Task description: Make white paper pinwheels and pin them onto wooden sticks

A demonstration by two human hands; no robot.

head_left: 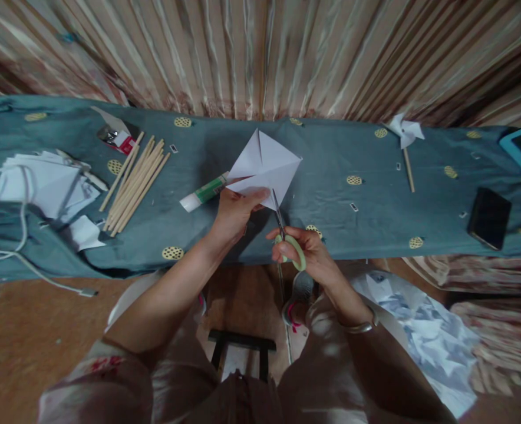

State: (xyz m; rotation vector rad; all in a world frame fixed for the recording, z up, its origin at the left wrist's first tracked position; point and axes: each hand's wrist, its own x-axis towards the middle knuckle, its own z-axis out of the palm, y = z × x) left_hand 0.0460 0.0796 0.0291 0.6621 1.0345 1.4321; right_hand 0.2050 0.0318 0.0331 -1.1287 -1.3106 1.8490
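Head cam, only view here. The left grip (238,213) has a white paper square (278,159) pinched at its near edge, thumb on top, so the paper sits just beyond that grip. Two slits show, running in from its far and left corners. The right grip (303,250) is closed around the green handles of some scissors (279,215), and the blades reach up to the paper's near corner, right beside the left thumb.

Just left of the left grip there's a glue stick (205,192) lying on the worktop (375,221), then further left a bunch of wooden sticks (139,185), with a small open box (118,138) beyond them and a messy paper pile (43,182) past that. Well off to the right of the right grip: a white pinwheel (407,132) on a stick, plus a black box-shaped thing (489,218).
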